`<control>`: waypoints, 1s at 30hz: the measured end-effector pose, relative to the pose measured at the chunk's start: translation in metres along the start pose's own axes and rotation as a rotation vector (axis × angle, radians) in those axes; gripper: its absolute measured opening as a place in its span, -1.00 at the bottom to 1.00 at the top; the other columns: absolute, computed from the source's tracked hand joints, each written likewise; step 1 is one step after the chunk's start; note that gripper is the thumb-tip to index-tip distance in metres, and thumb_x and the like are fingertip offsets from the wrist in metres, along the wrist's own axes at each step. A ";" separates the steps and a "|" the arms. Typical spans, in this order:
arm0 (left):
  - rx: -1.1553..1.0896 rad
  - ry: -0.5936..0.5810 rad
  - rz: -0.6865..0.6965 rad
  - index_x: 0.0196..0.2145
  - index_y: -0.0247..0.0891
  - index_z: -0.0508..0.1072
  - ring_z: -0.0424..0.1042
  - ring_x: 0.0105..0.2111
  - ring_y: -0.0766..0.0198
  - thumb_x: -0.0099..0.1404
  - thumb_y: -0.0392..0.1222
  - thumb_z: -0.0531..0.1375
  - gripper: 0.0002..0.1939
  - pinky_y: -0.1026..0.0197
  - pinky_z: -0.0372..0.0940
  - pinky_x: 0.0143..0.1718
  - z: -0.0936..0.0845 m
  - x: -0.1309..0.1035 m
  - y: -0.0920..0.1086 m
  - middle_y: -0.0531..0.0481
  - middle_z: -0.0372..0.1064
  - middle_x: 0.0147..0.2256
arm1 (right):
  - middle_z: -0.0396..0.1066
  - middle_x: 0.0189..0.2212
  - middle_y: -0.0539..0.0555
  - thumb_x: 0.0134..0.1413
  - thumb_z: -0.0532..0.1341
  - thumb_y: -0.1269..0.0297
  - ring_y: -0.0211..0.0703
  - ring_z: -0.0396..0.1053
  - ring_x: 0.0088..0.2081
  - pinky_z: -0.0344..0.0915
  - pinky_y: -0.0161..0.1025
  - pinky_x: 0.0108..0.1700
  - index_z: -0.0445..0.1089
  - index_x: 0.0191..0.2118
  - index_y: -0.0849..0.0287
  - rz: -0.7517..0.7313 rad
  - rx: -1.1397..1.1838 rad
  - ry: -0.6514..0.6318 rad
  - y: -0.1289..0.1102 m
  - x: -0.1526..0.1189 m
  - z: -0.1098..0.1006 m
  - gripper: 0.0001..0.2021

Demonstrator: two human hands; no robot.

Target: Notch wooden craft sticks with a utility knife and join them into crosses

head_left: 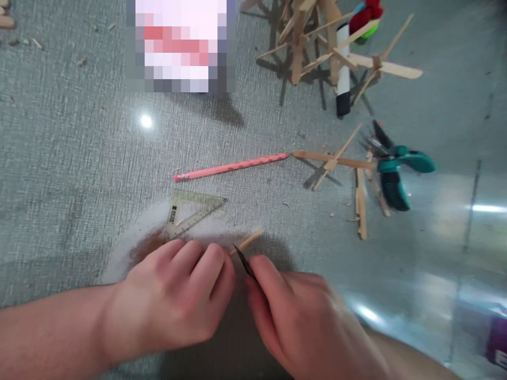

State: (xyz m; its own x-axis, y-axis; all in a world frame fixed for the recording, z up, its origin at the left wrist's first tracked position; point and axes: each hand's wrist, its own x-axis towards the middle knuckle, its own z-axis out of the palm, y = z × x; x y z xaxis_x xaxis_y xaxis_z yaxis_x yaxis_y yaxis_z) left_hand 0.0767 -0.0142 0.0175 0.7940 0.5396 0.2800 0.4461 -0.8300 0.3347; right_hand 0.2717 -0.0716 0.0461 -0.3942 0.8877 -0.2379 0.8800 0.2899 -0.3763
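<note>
My left hand (182, 290) is closed round a thin wooden stick (252, 239), whose free end points up and to the right. My right hand (293, 311) grips a dark, narrow blade (243, 261), its tip against or just over the stick beside my left fingers. The blade's handle is hidden in the right hand. Just above my left hand lies a clear set square (194, 214) on the grey textured surface. A pink pencil (233, 168) lies farther up, pointing right.
Teal-handled pliers (400, 163) and loose wooden pieces (360, 206) lie right, beside a small stick cross (330, 164). A stick structure (315, 39) and a white marker (343, 68) are at the upper right. A blurred white object (178, 47) stands at the top.
</note>
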 end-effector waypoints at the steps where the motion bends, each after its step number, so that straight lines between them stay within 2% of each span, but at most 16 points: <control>1: -0.027 0.002 -0.004 -0.34 -0.34 0.46 0.28 -0.59 0.27 0.34 -0.38 0.07 -0.82 0.17 0.15 -0.65 0.001 0.000 0.001 0.01 0.37 -0.50 | 0.26 -0.68 -0.12 0.24 -0.03 0.47 -0.27 0.25 -0.71 0.00 -0.23 -0.59 0.17 -0.35 0.10 -0.008 -0.034 0.016 -0.001 -0.001 0.001 -0.83; 8: -0.142 0.053 0.029 -0.35 -0.42 0.48 0.35 -0.56 0.22 0.29 -0.43 0.06 -0.81 0.16 0.33 -0.61 0.007 -0.003 0.006 -0.09 0.40 -0.47 | 0.28 -0.68 -0.09 0.27 -0.07 0.48 -0.24 0.24 -0.72 0.04 -0.22 -0.61 0.19 -0.39 0.08 -0.029 -0.202 0.066 -0.003 -0.007 0.007 -0.76; 15: -0.111 0.081 0.058 -0.37 -0.42 0.52 0.43 -0.56 0.20 0.27 -0.43 0.05 -0.76 0.19 0.37 -0.61 0.008 -0.004 0.022 -0.13 0.48 -0.49 | 0.33 -0.65 -0.07 0.30 -0.08 0.47 -0.22 0.32 -0.69 0.12 -0.22 -0.59 0.24 -0.31 0.13 -0.026 -0.200 0.007 -0.002 -0.017 0.013 -0.78; 18: -0.034 0.069 0.005 -0.31 -0.40 0.55 0.50 -0.52 0.19 0.26 -0.46 0.02 -0.71 0.23 0.36 -0.63 0.009 -0.003 0.029 -0.14 0.56 -0.39 | 0.37 -0.63 -0.05 0.28 -0.08 0.48 -0.22 0.34 -0.68 0.14 -0.23 -0.58 0.27 -0.24 0.19 -0.035 -0.200 -0.015 0.000 -0.021 0.014 -0.79; 22: -0.008 0.024 0.005 -0.31 -0.38 0.57 0.48 -0.53 0.23 0.26 -0.46 0.05 -0.72 0.23 0.36 -0.61 0.010 -0.005 0.035 -0.07 0.56 -0.41 | 0.34 -0.66 -0.06 0.25 -0.05 0.49 -0.22 0.30 -0.69 0.11 -0.23 -0.58 0.24 -0.31 0.14 -0.023 -0.179 -0.002 0.002 -0.022 0.013 -0.81; 26: -0.020 0.015 0.017 -0.26 -0.40 0.57 0.48 -0.51 0.23 0.29 -0.45 0.03 -0.70 0.22 0.37 -0.57 0.009 -0.007 0.033 -0.07 0.55 -0.39 | 0.34 -0.64 -0.07 0.22 -0.04 0.52 -0.23 0.30 -0.67 0.11 -0.23 -0.56 0.22 -0.30 0.12 -0.024 -0.157 -0.012 0.002 -0.021 0.012 -0.81; 30: -0.038 -0.003 0.019 -0.29 -0.41 0.55 0.48 -0.49 0.23 0.30 -0.45 0.02 -0.72 0.22 0.38 -0.53 0.010 -0.006 0.031 -0.07 0.54 -0.39 | 0.35 -0.62 -0.08 0.25 -0.04 0.51 -0.22 0.31 -0.64 0.12 -0.23 -0.54 0.20 -0.28 0.11 0.005 -0.167 -0.035 0.000 -0.021 0.012 -0.82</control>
State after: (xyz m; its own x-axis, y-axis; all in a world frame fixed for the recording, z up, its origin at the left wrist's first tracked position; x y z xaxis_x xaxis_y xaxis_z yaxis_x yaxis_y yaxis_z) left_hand 0.0899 -0.0442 0.0170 0.8037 0.5229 0.2840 0.4145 -0.8344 0.3633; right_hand 0.2768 -0.0948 0.0405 -0.3965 0.8769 -0.2716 0.9124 0.3437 -0.2221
